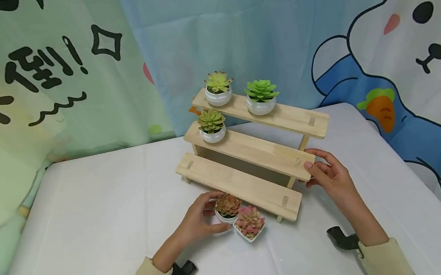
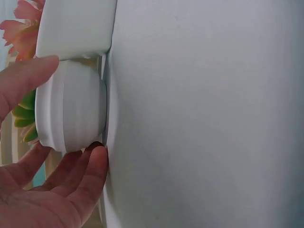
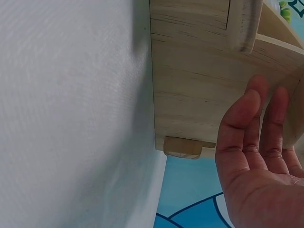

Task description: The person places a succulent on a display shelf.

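Observation:
My left hand [image 1: 201, 219] has its thumb and fingers on opposite sides of a round white pot with a brownish-orange succulent [image 1: 228, 205]. In the left wrist view that white pot [image 2: 78, 107] rests on the table, pinched between thumb and fingers. Touching it is an angular white pot with a pink succulent [image 1: 250, 223]. At the right end of a three-tier wooden plant stand [image 1: 246, 152], my right hand [image 1: 331, 175] grips the middle shelf, thumb on top. The right wrist view shows the right fingers [image 3: 273, 128] curled beneath the wood.
On the top shelf stand a yellow-green succulent [image 1: 218, 88] and a bright green one [image 1: 262, 97], both in white pots. Another green succulent [image 1: 212, 126] sits at the middle shelf's left end. A white cloth covers the table [image 1: 90, 216]; a printed curtain [image 1: 232, 27] hangs behind.

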`<state>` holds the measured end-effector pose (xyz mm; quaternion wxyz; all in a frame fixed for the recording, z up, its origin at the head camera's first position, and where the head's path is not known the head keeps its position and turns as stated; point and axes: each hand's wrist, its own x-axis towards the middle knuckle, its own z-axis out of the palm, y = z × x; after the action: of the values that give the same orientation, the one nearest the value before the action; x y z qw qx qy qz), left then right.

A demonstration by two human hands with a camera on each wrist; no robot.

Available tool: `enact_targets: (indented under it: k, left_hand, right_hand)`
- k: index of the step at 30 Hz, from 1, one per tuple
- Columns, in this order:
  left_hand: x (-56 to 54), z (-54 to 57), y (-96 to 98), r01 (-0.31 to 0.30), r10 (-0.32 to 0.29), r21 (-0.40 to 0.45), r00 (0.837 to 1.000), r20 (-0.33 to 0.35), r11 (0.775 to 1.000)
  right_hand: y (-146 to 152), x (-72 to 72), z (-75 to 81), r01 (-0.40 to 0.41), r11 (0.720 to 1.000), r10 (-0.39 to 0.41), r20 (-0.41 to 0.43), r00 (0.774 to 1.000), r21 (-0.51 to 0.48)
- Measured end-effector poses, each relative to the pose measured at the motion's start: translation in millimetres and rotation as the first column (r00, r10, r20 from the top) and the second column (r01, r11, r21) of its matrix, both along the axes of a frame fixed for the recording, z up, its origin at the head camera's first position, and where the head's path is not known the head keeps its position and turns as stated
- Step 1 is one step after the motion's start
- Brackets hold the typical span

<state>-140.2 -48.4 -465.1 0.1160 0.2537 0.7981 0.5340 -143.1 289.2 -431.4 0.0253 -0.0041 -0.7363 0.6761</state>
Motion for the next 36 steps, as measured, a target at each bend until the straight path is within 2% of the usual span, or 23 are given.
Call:
enact_targets:
  k: [10,19,26,36]
  left_hand:
    - [-1.7,1.8,4.3,-0.024,0.024,0.014,1.000,0.015,1.000]
    - [-1.9,1.4,5.4,-0.039,0.039,0.001,0.998,0.042,0.999]
    - [-1.8,-0.5,5.5,-0.049,0.050,-0.011,0.998,0.031,0.999]
    - [-0.2,-2.1,6.1,-0.053,0.053,0.017,0.999,0.004,0.998]
  right_hand:
    - [0.8,-0.6,2.6,-0.014,1.000,0.013,-0.029,0.999,-0.027]
    - [-0.5,-0.2,2.0,-0.006,0.999,0.005,-0.022,1.000,-0.034]
    - [-1.5,0.5,0.4,0.000,1.000,0.000,-0.009,1.000,-0.012]
    - [-1.2,0.8,1.7,-0.001,1.000,0.001,0.002,1.000,-0.002]
